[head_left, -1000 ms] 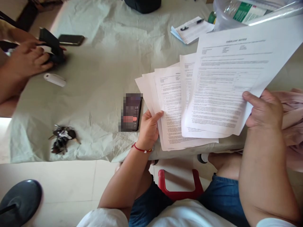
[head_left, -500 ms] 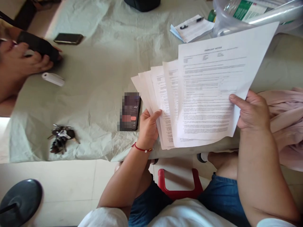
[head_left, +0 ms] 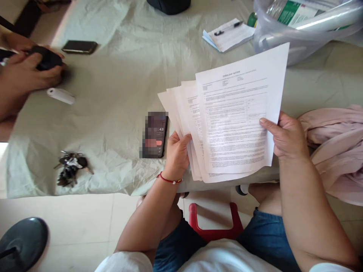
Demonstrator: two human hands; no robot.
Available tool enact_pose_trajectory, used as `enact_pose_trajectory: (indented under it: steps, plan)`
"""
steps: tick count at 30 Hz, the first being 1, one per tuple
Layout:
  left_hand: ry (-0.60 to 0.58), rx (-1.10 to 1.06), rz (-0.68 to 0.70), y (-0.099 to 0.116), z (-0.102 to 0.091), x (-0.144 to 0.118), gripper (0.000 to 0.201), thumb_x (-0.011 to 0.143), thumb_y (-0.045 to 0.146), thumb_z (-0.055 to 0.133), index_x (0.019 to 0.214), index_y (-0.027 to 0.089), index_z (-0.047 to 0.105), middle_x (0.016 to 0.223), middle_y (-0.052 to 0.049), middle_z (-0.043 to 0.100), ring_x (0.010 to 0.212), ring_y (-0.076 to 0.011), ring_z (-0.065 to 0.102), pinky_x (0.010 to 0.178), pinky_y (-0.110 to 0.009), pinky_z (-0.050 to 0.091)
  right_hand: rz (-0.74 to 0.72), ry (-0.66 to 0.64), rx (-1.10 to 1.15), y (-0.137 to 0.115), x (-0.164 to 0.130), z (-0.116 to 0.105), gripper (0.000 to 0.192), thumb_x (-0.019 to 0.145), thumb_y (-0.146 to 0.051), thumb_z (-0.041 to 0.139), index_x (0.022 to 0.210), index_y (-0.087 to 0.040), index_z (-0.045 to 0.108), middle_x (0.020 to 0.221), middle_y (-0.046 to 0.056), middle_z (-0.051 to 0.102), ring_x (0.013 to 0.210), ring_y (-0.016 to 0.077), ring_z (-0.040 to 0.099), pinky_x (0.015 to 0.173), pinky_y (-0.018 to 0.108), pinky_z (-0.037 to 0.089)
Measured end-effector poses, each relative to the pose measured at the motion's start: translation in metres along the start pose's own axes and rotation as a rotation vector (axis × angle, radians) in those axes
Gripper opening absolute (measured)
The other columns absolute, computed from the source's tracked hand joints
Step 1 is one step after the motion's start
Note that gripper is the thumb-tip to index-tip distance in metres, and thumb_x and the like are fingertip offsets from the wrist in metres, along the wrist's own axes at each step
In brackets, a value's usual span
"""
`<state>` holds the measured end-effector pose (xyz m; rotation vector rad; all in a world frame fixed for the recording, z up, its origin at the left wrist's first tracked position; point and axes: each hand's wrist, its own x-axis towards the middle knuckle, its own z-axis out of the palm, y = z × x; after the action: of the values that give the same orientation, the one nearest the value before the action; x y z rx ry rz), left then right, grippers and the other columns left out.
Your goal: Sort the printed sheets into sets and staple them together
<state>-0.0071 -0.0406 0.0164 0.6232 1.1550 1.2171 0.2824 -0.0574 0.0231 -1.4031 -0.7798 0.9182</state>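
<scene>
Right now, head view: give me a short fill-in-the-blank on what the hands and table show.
1. The right hand grips the top ____ of the fanned papers.
2. The left hand, holding the papers' lower left, wears a ____ bracelet.
3. The bunch of ____ lies near the front edge of the tablecloth.
4. A pen rests on a ____.

Missing: sheet; red; keys; notepad
</scene>
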Motion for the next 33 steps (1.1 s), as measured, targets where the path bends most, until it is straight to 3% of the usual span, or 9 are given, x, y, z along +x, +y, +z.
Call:
enact_pose_trajectory:
  steps: [10,23,29,33]
  plan:
    - [0.057,0.005,0.011,0.0,-0.004,0.0,0.04,0.075,0.029,0.095,0.112,0.024,0.082,0.119,-0.01,0.09,0.136,-0.0357,0.078,0.117,-0.048,0.063,-0.138,0.163,-0.003,0.007,0.007,-0.01,0.039,0.069,-0.031,0.1,0.106,-0.026,0.09,0.114,0.004,0.091,0.105,0.0287,0.082,0.105,0.05,0.068]
    - [0.047,-0.007,0.005,-0.003,-0.004,0.001,0.035,0.08,0.029,0.094,0.113,0.023,0.083,0.123,-0.01,0.09,0.139,-0.0354,0.077,0.117,-0.046,0.063,-0.096,0.108,0.007,0.005,0.003,-0.006,0.037,0.07,-0.029,0.099,0.105,-0.026,0.089,0.113,0.005,0.09,0.102,0.0289,0.082,0.103,0.05,0.068]
    - [-0.035,-0.016,0.066,-0.002,0.001,-0.002,0.054,0.08,0.049,0.102,0.122,0.021,0.083,0.134,-0.015,0.087,0.149,-0.0393,0.072,0.125,-0.05,0.059,-0.072,0.085,-0.003,0.008,0.003,-0.006,0.04,0.067,-0.036,0.102,0.104,-0.026,0.089,0.111,0.003,0.091,0.1,0.0271,0.083,0.1,0.046,0.068]
    - [-0.032,0.012,0.079,-0.004,-0.001,0.0,0.063,0.07,0.044,0.109,0.122,0.021,0.082,0.131,-0.015,0.088,0.134,-0.04,0.081,0.117,-0.052,0.065,-0.051,0.059,-0.033,0.012,0.002,-0.007,0.042,0.068,-0.041,0.103,0.105,-0.027,0.09,0.11,0.001,0.091,0.098,0.0265,0.083,0.096,0.046,0.069]
